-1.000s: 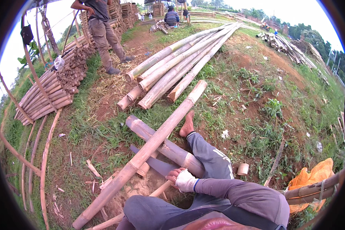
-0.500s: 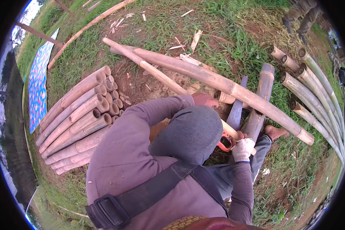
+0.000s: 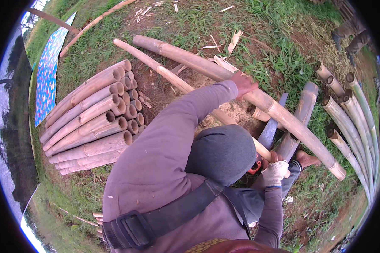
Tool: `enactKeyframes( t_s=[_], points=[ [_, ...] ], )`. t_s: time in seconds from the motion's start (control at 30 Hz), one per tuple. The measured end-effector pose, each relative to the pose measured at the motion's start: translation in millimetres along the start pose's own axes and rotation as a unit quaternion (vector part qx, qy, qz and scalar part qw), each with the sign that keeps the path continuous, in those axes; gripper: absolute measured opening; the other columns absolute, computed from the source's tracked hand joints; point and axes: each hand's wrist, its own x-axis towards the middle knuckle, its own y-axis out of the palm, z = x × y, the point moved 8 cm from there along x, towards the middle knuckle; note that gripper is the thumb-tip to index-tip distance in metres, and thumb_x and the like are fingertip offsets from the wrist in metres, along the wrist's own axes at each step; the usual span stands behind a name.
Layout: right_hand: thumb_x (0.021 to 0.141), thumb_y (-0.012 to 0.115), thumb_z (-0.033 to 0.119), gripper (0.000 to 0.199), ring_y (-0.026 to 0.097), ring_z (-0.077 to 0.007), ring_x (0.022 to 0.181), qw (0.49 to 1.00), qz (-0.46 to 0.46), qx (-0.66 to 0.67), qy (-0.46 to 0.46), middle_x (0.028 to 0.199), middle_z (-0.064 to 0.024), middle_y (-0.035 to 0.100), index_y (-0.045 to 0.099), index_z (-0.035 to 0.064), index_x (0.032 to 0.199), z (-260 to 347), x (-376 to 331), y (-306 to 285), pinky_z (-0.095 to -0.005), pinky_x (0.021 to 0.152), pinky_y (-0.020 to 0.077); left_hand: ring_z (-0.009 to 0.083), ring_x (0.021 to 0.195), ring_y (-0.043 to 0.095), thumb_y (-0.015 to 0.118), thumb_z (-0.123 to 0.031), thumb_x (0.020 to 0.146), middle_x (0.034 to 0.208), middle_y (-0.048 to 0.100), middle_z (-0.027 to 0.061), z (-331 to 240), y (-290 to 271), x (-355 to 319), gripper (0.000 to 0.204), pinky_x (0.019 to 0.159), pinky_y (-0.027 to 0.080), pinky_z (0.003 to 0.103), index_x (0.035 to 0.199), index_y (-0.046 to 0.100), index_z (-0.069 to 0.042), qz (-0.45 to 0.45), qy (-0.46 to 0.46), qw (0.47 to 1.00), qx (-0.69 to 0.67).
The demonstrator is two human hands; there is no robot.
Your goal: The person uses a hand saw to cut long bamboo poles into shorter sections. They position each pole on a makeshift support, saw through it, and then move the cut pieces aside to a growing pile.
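My left hand (image 3: pixel 243 85) is bare and curls over a thick bamboo pole (image 3: pixel 278 114) that slants from far left to near right. My right hand (image 3: pixel 275 172), in a white glove with fingertips bare, is closed round the near end of a thinner bamboo pole (image 3: pixel 173 79). Beside it lies a hand saw (image 3: pixel 269 133), its toothed blade passing under the thick pole. Only part of the saw's orange handle shows; I cannot tell whether my right hand touches it. A dark bamboo log (image 3: pixel 304 105) lies beneath the thick pole. A rounded grey cloth shape (image 3: pixel 223 154) hides the thin pole's middle.
A stack of cut bamboo lengths (image 3: pixel 90 114) lies on the left, with longer bamboo poles (image 3: pixel 354 122) on the right. Wood splinters (image 3: pixel 235 41) and sawdust (image 3: pixel 223 111) litter the ground. A bare foot (image 3: pixel 307 159) rests near the log. Another person's legs (image 3: pixel 350 38) show at far right.
My left hand has moved from near the thin pole up onto the thick pole. The thick pole's far end has come away from the thin pole. My right hand keeps its hold; the view has shifted.
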Motion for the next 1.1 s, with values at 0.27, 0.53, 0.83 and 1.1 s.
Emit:
enactKeyframes(
  t_s=[0.27, 0.53, 0.83, 1.1],
  points=[
    [0.079, 0.088, 0.025, 0.058, 0.067, -0.0381, 0.092, 0.999, -0.023, 0.035, -0.013, 0.107, -0.0119, 0.070, 0.065, 0.0145, 0.131, 1, -5, -9, -0.0531, 0.081, 0.0491, 0.0324, 0.129, 0.068, 0.096, -0.037, 0.075, 0.131, 0.073, 0.0085, 61, -7, -58, 0.096, 0.117, 0.038, 0.060, 0.156, 0.047, -0.026, 0.047, -0.041, 0.998, 0.004],
    [0.083, 0.087, 0.027, 0.053, 0.068, -0.0404, 0.088, 0.996, -0.065, 0.048, -0.050, 0.102, -0.0147, 0.070, 0.067, 0.0132, 0.130, 15, 37, -24, -0.0539, 0.075, 0.0492, 0.0375, 0.129, 0.065, 0.078, -0.076, 0.081, 0.140, 0.068, 0.0123, 52, -65, -148, 0.096, 0.119, 0.039, 0.053, 0.154, 0.056, -0.018, -0.137, -0.046, 0.982, -0.120],
    [0.084, 0.087, 0.031, 0.049, 0.070, -0.0437, 0.092, 0.998, -0.034, 0.010, -0.053, 0.103, -0.0188, 0.073, 0.071, 0.0120, 0.125, -8, 81, -51, -0.0553, 0.079, 0.0540, 0.0339, 0.110, 0.072, 0.079, -0.060, 0.089, 0.122, 0.073, 0.0077, 19, -28, -146, 0.068, 0.096, 0.054, 0.050, 0.145, 0.064, -0.024, -0.103, 0.076, 0.986, -0.109],
    [0.088, 0.086, 0.026, 0.043, 0.069, -0.0443, 0.093, 0.997, -0.050, 0.011, -0.054, 0.101, -0.0189, 0.071, 0.070, 0.0083, 0.124, -23, 93, -58, -0.0553, 0.080, 0.0534, 0.0324, 0.109, 0.071, 0.074, -0.059, 0.092, 0.116, 0.071, 0.0056, 18, -36, -123, 0.063, 0.094, 0.054, 0.049, 0.143, 0.065, -0.024, -0.162, 0.079, 0.979, -0.093]
  ],
)
